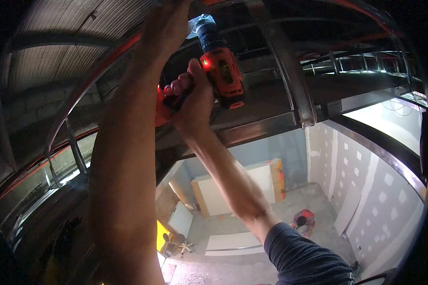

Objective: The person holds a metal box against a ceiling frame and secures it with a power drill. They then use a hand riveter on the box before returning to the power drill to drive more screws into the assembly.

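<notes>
My right hand [196, 97] is wrapped round the handle of an orange and black cordless drill [222, 71], held overhead with its chuck pointing up. Small lights glow on the drill's body. At the chuck's tip is a brightly lit, shiny metal piece [195, 24], whose exact shape I cannot make out. My left hand [173, 16] reaches up beside that piece at the top edge, its fingers cut off or in shadow. The left forearm crosses in front of part of the drill's orange base.
Steel framing [285, 71] and an orange-red line [88, 85] run around the dark ceiling space. Far below, a person [303, 219] crouches on the concrete floor [299, 195] near a flat white board [235, 243]. Patched plasterboard walls [366, 185] stand at right; an office chair [183, 244] stands lower left.
</notes>
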